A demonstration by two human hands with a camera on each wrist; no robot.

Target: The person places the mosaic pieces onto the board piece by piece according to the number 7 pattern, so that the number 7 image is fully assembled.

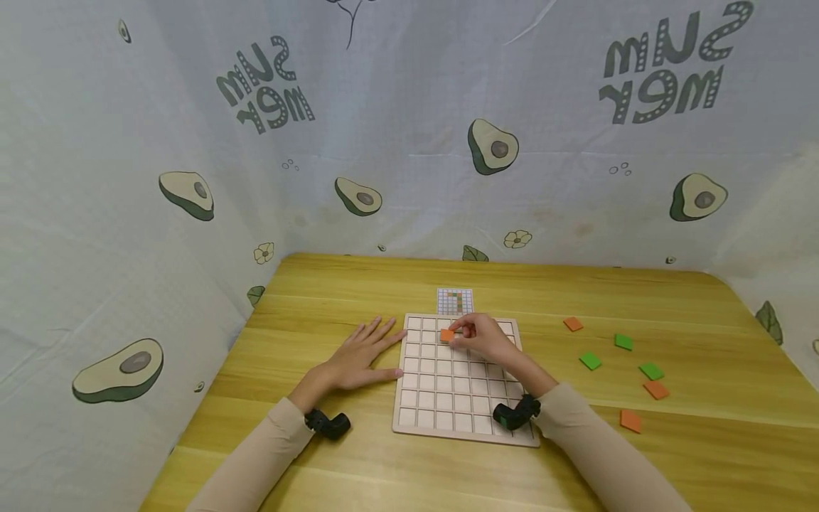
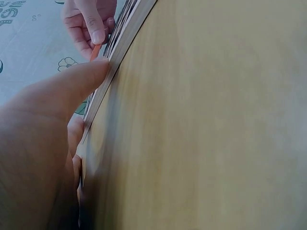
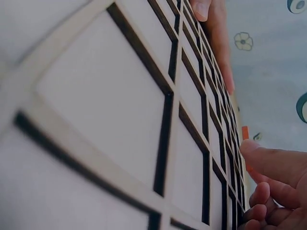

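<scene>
A pale wooden grid board (image 1: 425, 380) lies on the table, its surface divided into square cells. My right hand (image 1: 483, 337) is over the far part of the board and pinches an orange square tile (image 1: 446, 335) between thumb and fingertips. In the right wrist view the tile (image 3: 245, 132) shows as a thin orange edge beyond the thumb. My left hand (image 1: 363, 355) lies flat on the table with fingers spread, its thumb and index fingertip at the board's left edge. The left wrist view shows that thumb (image 2: 86, 79) against the board's side (image 2: 125, 45).
Just behind the board lies a small printed card (image 1: 455, 301) with a coloured grid pattern. To the right, several loose tiles are scattered, among them a green tile (image 1: 623, 342) and an orange tile (image 1: 630, 421). A patterned white cloth (image 1: 422, 142) hangs behind the table.
</scene>
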